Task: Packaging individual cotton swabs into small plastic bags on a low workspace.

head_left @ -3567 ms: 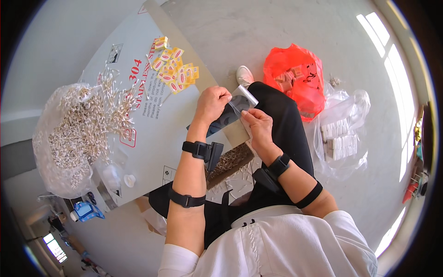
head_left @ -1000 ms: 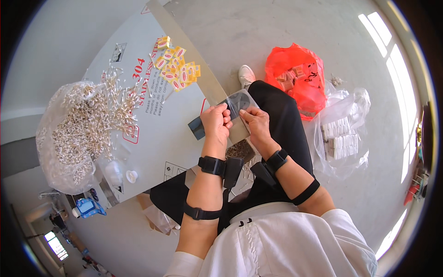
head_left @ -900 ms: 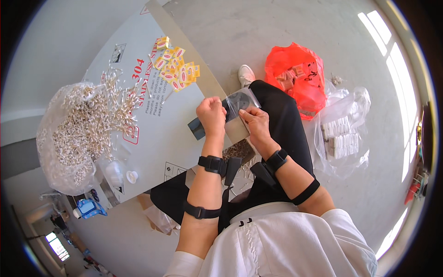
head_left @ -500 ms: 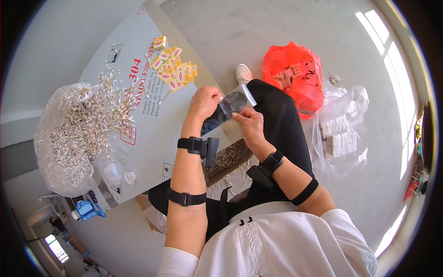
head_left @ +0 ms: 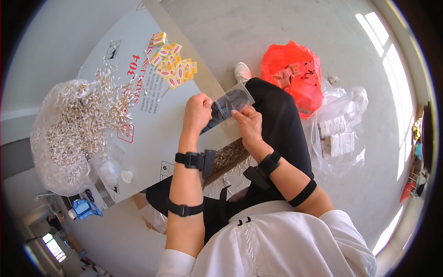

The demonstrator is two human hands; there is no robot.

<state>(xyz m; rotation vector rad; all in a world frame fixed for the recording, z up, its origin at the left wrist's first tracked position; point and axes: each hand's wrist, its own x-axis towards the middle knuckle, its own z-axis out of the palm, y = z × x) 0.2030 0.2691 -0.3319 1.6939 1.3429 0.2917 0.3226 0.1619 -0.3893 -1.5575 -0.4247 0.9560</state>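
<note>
A small clear plastic bag is held between both of my hands above my lap, at the edge of a flat white board. My left hand grips its left end and my right hand pinches its right side. Several small yellow and red packets lie on the far part of the board. A heap of thin white sticks spills from a large clear bag on the left.
A red plastic bag with small boxes lies on the concrete floor to the right, next to a clear bag of white packs. A small clear bottle and white cap sit at the board's near edge. A blue object lies lower left.
Both hands have shifted slightly with the clear bag and my left forearm has swung left; the bag stays held between them above my knee.
</note>
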